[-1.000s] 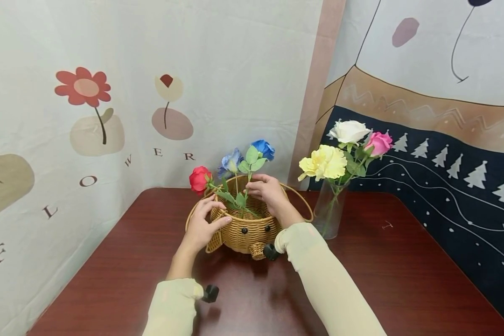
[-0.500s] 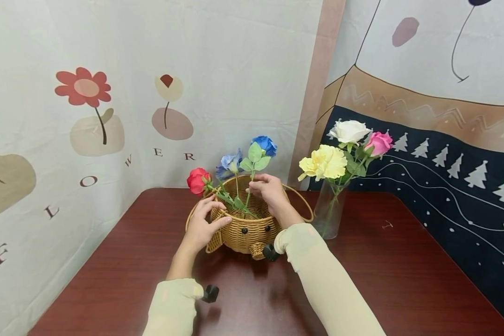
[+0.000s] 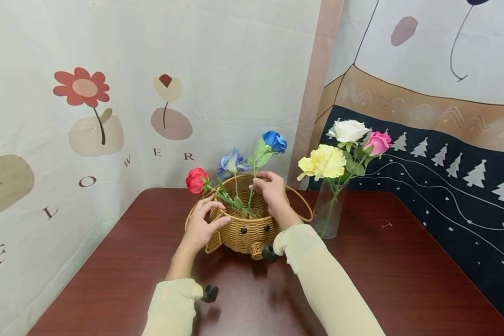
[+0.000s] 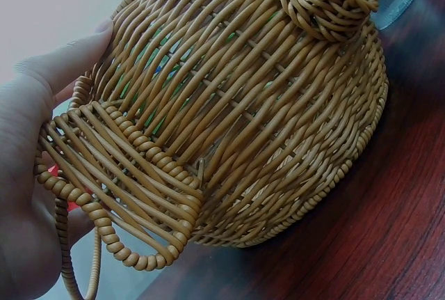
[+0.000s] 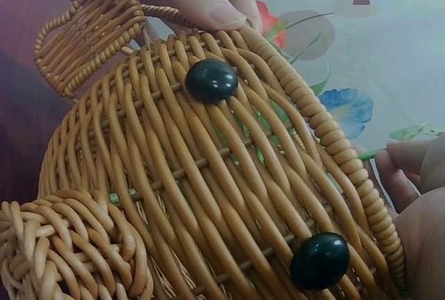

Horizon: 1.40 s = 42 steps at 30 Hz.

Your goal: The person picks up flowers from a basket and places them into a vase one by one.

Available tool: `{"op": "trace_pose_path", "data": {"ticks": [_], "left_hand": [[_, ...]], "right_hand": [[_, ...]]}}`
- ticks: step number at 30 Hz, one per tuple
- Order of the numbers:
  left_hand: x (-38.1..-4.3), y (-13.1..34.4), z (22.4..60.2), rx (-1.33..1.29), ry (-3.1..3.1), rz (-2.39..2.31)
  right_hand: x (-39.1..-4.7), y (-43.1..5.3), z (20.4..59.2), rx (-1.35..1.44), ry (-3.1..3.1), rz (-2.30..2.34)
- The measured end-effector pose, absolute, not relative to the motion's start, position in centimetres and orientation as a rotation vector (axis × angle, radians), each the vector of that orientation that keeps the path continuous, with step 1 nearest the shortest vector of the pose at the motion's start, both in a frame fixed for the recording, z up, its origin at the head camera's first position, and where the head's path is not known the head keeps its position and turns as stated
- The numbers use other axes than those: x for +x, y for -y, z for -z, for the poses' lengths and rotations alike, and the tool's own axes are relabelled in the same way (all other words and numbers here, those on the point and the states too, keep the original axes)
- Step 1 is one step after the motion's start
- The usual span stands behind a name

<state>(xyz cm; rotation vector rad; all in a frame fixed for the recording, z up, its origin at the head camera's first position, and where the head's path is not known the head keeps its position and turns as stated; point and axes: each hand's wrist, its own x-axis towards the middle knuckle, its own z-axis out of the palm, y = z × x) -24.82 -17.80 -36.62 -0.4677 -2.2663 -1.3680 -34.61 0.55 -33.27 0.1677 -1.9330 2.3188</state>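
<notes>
A wicker basket (image 3: 235,235) with two black button eyes, a round snout and woven ears stands on the table. My left hand (image 3: 202,221) holds its rim at the left, thumb on the near side, beside the ear (image 4: 125,182). Over the basket's right side, my right hand (image 3: 274,195) pinches the green stem (image 5: 370,154) of a blue rose (image 3: 275,141). That stem reaches down into the basket, leaning right. A red rose (image 3: 196,180) leans out over the left rim, and a ruffled light-blue flower (image 3: 233,162) stands at the back. The wicker wall partly hides the lower stems.
Right of the basket stands a clear vase (image 3: 327,217) holding a yellow flower (image 3: 323,162), a white rose (image 3: 348,131) and a pink rose (image 3: 378,143). A wicker handle (image 3: 304,200) loops out towards the vase. Printed cloth (image 3: 235,70) hangs behind the dark red table (image 3: 122,261).
My right hand has shifted slightly right with the blue rose, whose bloom has moved right and up and now leans away from the light-blue flower. The red rose has drifted slightly left; my left hand stays put.
</notes>
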Motion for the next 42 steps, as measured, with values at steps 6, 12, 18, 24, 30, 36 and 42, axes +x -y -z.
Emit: {"op": "trace_pose_path", "data": {"ticks": [6, 12, 18, 24, 30, 36, 42], "left_hand": [[-24.7, 17.9, 36.6, -0.465, 2.269, 1.368], [-24.8, 17.8, 36.8, -0.478, 2.263, 1.37], [-25.9, 18.2, 37.9, -0.484, 2.274, 1.356], [-27.1, 18.9, 39.1, -0.427, 2.296, 1.289], [-27.1, 19.0, 39.1, -0.4, 2.308, 1.246], [-27.1, 19.1, 39.3, -0.389, 2.317, 1.261], [-27.0, 19.0, 39.2, -0.392, 2.313, 1.292]], "right_hand": [[-34.2, -0.7, 33.3, 0.202, 1.824, -2.26], [-33.4, -1.1, 33.3, 0.248, 1.713, -2.201], [-32.8, -1.6, 33.2, 0.272, 1.636, -2.2], [-32.2, -1.7, 32.7, 0.382, 1.578, -2.111], [-30.5, -2.0, 31.6, 0.47, 1.555, -2.0], [-29.7, -2.6, 30.8, 0.528, 1.515, -2.005], [-29.9, -3.5, 30.7, 0.555, 1.456, -2.018]]}}
